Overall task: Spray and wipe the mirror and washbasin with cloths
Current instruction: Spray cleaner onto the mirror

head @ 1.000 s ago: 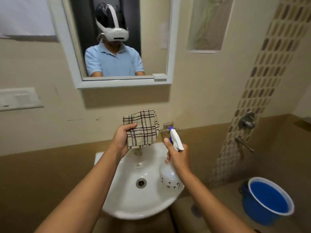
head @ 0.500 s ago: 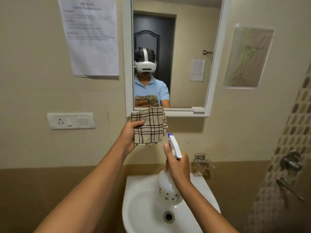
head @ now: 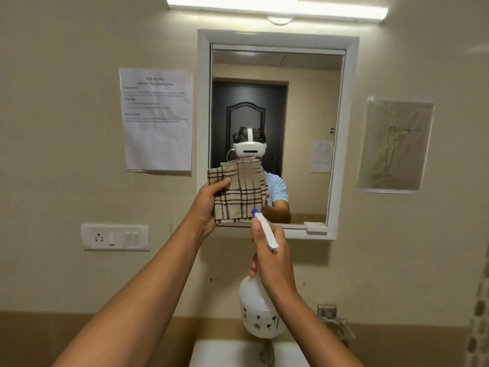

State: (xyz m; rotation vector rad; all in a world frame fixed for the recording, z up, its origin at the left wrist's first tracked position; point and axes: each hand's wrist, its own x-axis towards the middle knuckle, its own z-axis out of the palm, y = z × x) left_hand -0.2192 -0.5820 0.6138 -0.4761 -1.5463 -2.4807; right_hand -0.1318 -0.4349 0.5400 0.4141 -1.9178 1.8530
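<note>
Beige paint covers the wall [head: 66,154], on which the white-framed mirror [head: 304,128] is hung; every place below is given from that mirror. In its glass a dark panelled door, a small paper notice and a person in a light blue shirt with a white headset are reflected. Above the mirror a lit tube light [head: 277,7] is mounted. To its left a printed sheet [head: 157,120] is stuck to the wall, and to its right a faded drawing in a clear sleeve [head: 395,144] is fixed. Below the mirror, at the bottom edge of the view, the rim of the white washbasin [head: 230,353] is seen, with a metal tap [head: 332,317] down to the right. Lower left of the mirror a white switch plate [head: 115,237] is set.

A white spray bottle [head: 260,311] is held just under the mirror's lower edge by the right hand [head: 272,256], whose fingers are wrapped round the neck and trigger, the blue nozzle pointed at the glass. A checked beige cloth [head: 239,192] is held up before the mirror's lower left corner, gripped at its left edge by the left hand [head: 209,205], thumb laid over the front; whether it touches the glass cannot be told.
</note>
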